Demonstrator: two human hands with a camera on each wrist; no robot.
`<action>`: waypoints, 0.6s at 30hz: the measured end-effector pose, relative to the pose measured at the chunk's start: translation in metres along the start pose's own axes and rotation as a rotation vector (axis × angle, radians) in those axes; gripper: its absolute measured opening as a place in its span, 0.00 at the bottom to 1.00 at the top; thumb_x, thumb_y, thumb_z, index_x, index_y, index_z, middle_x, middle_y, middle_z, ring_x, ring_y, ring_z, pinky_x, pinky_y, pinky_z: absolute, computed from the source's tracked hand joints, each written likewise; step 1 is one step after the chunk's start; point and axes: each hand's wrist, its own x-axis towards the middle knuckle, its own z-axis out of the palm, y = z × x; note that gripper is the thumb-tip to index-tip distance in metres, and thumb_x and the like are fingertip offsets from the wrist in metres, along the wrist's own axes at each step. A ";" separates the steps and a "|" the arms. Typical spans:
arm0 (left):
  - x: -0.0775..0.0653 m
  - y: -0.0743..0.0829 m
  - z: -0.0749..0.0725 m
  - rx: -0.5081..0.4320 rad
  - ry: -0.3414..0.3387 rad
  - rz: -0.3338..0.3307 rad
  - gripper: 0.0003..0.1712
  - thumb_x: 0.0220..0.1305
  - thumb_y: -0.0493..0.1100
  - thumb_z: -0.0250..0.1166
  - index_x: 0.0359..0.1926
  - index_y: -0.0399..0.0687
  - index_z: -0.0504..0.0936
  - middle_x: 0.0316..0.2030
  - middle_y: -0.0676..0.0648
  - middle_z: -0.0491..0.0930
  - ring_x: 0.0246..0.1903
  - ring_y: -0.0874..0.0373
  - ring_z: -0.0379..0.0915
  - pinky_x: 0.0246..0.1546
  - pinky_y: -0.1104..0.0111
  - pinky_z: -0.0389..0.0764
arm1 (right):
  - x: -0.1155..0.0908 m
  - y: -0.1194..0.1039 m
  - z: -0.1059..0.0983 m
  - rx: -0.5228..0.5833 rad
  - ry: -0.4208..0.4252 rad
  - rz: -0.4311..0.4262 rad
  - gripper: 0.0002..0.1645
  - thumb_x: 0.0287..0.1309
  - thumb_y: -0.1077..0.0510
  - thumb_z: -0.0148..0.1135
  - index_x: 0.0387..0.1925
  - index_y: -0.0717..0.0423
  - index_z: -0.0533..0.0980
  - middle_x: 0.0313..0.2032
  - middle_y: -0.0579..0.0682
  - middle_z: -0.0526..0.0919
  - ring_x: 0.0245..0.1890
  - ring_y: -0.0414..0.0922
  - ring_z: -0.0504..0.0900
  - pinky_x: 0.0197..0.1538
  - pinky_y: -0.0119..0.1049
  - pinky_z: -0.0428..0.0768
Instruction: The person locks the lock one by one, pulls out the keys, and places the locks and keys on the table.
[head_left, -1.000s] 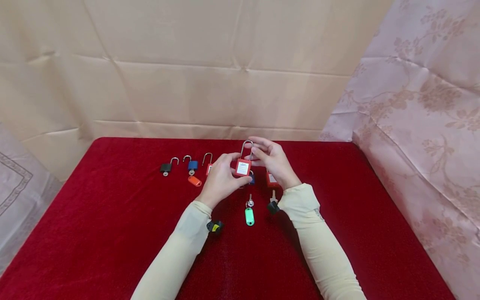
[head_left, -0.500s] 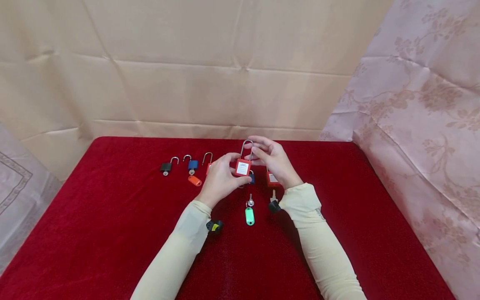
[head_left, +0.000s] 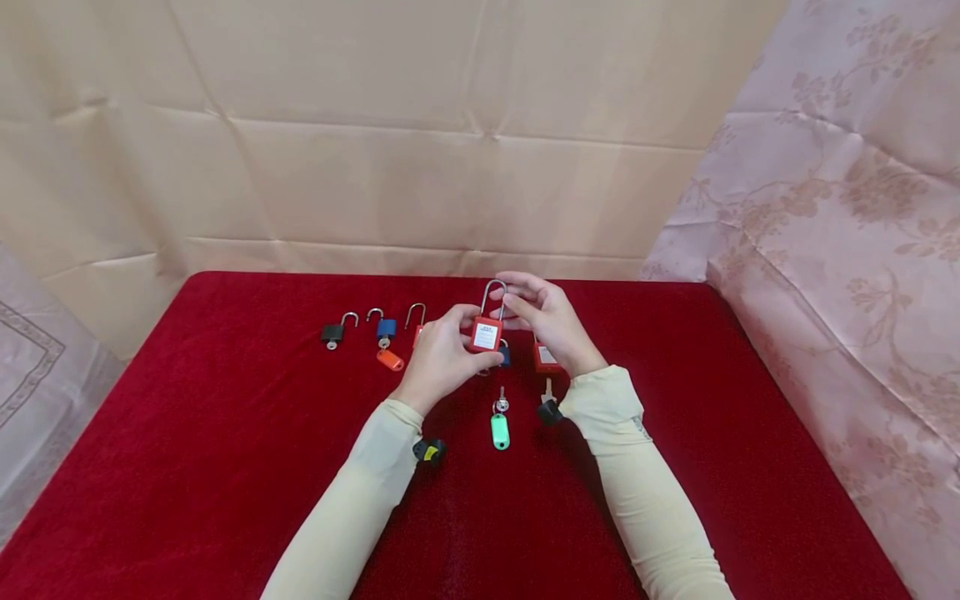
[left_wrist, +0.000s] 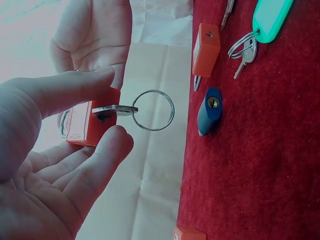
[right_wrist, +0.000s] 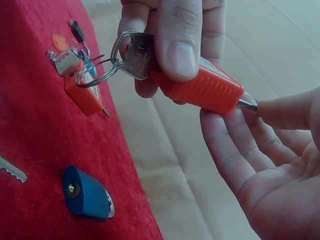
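Our left hand (head_left: 447, 354) grips a boxy red padlock (head_left: 486, 334), silver key (right_wrist: 137, 59) inserted, above red cloth (head_left: 225, 467); right hand (head_left: 552, 323) pinches its steel shackle (head_left: 483, 302) | opened, we judge: black padlock (head_left: 332, 334), orange-tagged blue padlock (head_left: 386, 329), half-covered red padlock (head_left: 418, 334) | remaining: keyless oval blue padlock (right_wrist: 89, 195), keyless red padlock (left_wrist: 206, 52) | we cannot tell whether the held shackle is free

Near the far edge of the worktop (head_left: 225, 450), we grip a red padlock (head_left: 486, 334) in our left hand (head_left: 444, 354); our right hand (head_left: 553, 323) pinches its shackle (head_left: 483, 298).

No clear change from before
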 end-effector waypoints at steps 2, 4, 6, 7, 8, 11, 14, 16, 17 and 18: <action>0.000 0.000 0.000 -0.001 -0.002 -0.001 0.37 0.41 0.47 0.77 0.54 0.44 0.73 0.43 0.47 0.82 0.33 0.63 0.81 0.36 0.69 0.80 | 0.000 0.000 0.000 -0.004 0.000 0.008 0.24 0.62 0.63 0.58 0.59 0.62 0.70 0.47 0.61 0.80 0.39 0.52 0.80 0.44 0.45 0.80; 0.000 0.000 -0.001 -0.004 -0.003 -0.007 0.37 0.42 0.47 0.77 0.54 0.45 0.73 0.43 0.47 0.82 0.33 0.63 0.81 0.36 0.69 0.80 | -0.001 0.000 0.000 -0.009 -0.001 0.013 0.23 0.62 0.62 0.58 0.59 0.60 0.71 0.47 0.61 0.79 0.40 0.52 0.80 0.44 0.45 0.80; 0.000 -0.001 -0.001 -0.006 -0.003 -0.012 0.37 0.42 0.48 0.77 0.54 0.45 0.73 0.43 0.48 0.81 0.33 0.63 0.80 0.36 0.70 0.79 | -0.001 0.000 0.000 -0.012 -0.005 0.015 0.23 0.62 0.62 0.58 0.59 0.60 0.71 0.47 0.61 0.79 0.41 0.52 0.80 0.44 0.45 0.80; 0.000 -0.001 -0.001 -0.003 -0.003 -0.012 0.37 0.42 0.48 0.77 0.54 0.45 0.73 0.43 0.48 0.81 0.33 0.63 0.80 0.36 0.70 0.79 | -0.001 0.000 0.000 -0.013 -0.006 0.014 0.23 0.62 0.62 0.58 0.59 0.60 0.71 0.47 0.62 0.79 0.41 0.52 0.79 0.44 0.45 0.80; 0.000 -0.001 -0.001 -0.001 -0.002 -0.014 0.37 0.42 0.48 0.77 0.54 0.45 0.73 0.44 0.48 0.81 0.33 0.63 0.80 0.36 0.70 0.79 | -0.001 0.001 0.000 -0.014 -0.006 0.014 0.23 0.62 0.62 0.58 0.59 0.60 0.71 0.47 0.62 0.78 0.41 0.52 0.79 0.45 0.46 0.80; 0.000 -0.001 -0.001 0.006 0.000 -0.014 0.37 0.42 0.48 0.77 0.54 0.45 0.73 0.44 0.47 0.81 0.33 0.63 0.80 0.36 0.70 0.79 | 0.000 0.003 0.000 -0.016 -0.009 0.014 0.22 0.62 0.62 0.58 0.58 0.60 0.72 0.47 0.63 0.78 0.40 0.51 0.79 0.45 0.47 0.80; 0.000 -0.001 -0.001 0.003 -0.002 -0.021 0.37 0.42 0.47 0.77 0.55 0.44 0.73 0.44 0.47 0.81 0.33 0.63 0.80 0.36 0.70 0.80 | 0.001 0.004 -0.001 -0.025 -0.007 0.018 0.21 0.62 0.62 0.58 0.57 0.58 0.73 0.48 0.66 0.77 0.40 0.51 0.78 0.45 0.48 0.79; 0.000 -0.001 -0.001 -0.002 -0.004 -0.029 0.37 0.42 0.48 0.77 0.55 0.44 0.73 0.44 0.48 0.81 0.33 0.63 0.80 0.36 0.70 0.80 | 0.001 0.004 -0.001 -0.035 -0.006 0.022 0.21 0.62 0.62 0.58 0.57 0.56 0.73 0.49 0.67 0.76 0.40 0.51 0.78 0.46 0.49 0.79; 0.000 -0.001 -0.001 -0.005 -0.004 -0.035 0.37 0.42 0.47 0.77 0.55 0.44 0.73 0.44 0.48 0.81 0.33 0.63 0.80 0.36 0.70 0.80 | 0.001 0.004 -0.001 -0.040 -0.007 0.024 0.21 0.62 0.62 0.58 0.58 0.56 0.73 0.49 0.68 0.75 0.40 0.51 0.78 0.46 0.49 0.79; 0.001 -0.001 -0.001 -0.010 -0.004 -0.040 0.37 0.42 0.47 0.77 0.55 0.43 0.73 0.44 0.48 0.81 0.33 0.63 0.80 0.36 0.70 0.80 | 0.000 0.004 -0.001 -0.043 -0.006 0.025 0.22 0.62 0.61 0.58 0.58 0.56 0.73 0.50 0.68 0.75 0.40 0.52 0.78 0.46 0.49 0.79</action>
